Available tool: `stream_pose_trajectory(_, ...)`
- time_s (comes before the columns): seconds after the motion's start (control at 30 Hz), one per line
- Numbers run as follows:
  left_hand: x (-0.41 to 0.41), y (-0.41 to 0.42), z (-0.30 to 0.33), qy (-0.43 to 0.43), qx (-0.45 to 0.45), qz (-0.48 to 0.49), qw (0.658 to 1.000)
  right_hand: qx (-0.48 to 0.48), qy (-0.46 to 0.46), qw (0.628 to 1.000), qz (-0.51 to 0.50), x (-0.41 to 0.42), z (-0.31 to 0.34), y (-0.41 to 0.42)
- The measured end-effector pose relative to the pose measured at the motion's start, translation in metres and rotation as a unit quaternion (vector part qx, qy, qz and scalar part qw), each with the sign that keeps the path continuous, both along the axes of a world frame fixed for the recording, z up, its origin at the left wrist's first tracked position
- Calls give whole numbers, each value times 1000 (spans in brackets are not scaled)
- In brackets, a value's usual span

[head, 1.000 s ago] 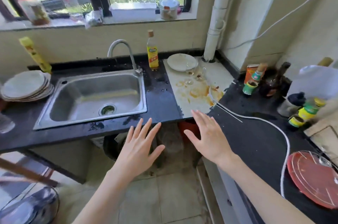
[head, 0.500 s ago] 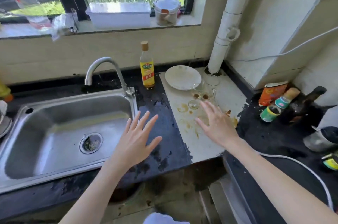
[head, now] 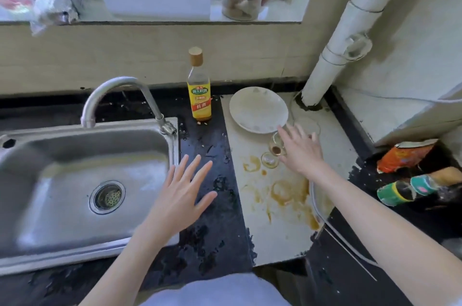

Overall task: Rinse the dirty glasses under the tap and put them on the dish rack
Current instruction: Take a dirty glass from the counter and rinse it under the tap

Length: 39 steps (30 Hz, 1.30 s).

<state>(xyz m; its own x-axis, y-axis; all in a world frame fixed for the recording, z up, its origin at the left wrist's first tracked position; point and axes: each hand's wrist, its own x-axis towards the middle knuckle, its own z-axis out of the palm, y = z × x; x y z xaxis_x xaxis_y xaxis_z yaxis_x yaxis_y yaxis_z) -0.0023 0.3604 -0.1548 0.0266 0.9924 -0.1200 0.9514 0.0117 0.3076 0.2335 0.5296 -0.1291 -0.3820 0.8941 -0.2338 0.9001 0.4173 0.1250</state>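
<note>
Small clear glasses stand on a stained white board: one with brown dregs point(head: 275, 148), a smaller one point(head: 269, 160) in front of it, and a wider one point(head: 309, 126) behind. My right hand point(head: 300, 149) reaches over them with its fingers straight, its palm just right of the dregs glass, holding nothing. My left hand point(head: 183, 193) hovers spread open above the steel sink's point(head: 45, 238) right rim. The curved tap point(head: 120, 98) arches over the sink. No dish rack is in view.
A white plate point(head: 257, 109) lies behind the glasses. A yellow-labelled bottle point(head: 199, 90) stands on the wet black counter point(head: 212, 230). A white pipe point(head: 332, 55) rises in the corner. Packets and jars point(head: 410, 180) crowd the right counter; a thin white cable point(head: 322, 215) crosses it.
The view has moved closer to the counter. My right hand has reached forward from the stained board to the glasses. My left hand has stayed spread by the sink rim.
</note>
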Motion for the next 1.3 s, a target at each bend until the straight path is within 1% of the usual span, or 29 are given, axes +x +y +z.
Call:
stream_pose_trajectory(0.1,7,9,-7,-1,-15,25,1000,15,-36,998,51,4,-11,17)
stream_pose_trajectory(0.2,15,16,-10,-19,-31,43,998,31,-15,997,74,5,-18,27)
stream_pose_trajectory(0.4,23,21,-10,-26,-57,41,997,-25,32,995,93,-3,-11,31)
stream_pose_trajectory(0.5,18,23,-9,-67,-46,51,995,-38,79,991,104,-20,2,21)
stream_pose_trajectory(0.6,6,22,-7,-148,-23,74,986,-87,158,976,119,-57,21,5)
stream_pose_trajectory(0.7,-18,20,-7,-245,21,105,964,-145,224,955,127,-106,33,-15)
stream_pose_trajectory(0.8,-53,15,-5,-331,25,146,932,-189,274,935,124,-161,31,-35)
stream_pose_trajectory(0.87,-82,10,-8,-356,37,159,920,-213,308,921,111,-196,26,-48)
stream_pose_trajectory(0.97,-132,1,-17,-370,66,169,911,-237,339,906,88,-245,12,-66)
stream_pose_trajectory(1.03,-164,-4,-30,-380,48,162,909,-256,347,899,73,-272,-1,-74)
stream_pose_trajectory(1.07,-176,-5,-37,-398,33,160,903,-266,348,897,66,-282,-8,-77)
stream_pose_trajectory(1.13,-192,-6,-51,-455,17,172,873,-288,351,889,55,-297,-21,-77)
stream_pose_trajectory(1.2,-201,-4,-63,-504,4,203,839,-306,372,876,16,-304,-31,-71)
stream_pose_trajectory(1.23,-204,-3,-69,-525,4,220,822,-278,387,879,-7,-305,-37,-65)
stream_pose_trajectory(1.27,-208,-2,-74,-535,10,234,811,-211,391,895,-27,-306,-44,-56)
stream_pose_trajectory(1.3,-212,0,-80,-534,19,244,810,-136,380,914,-42,-306,-51,-45)
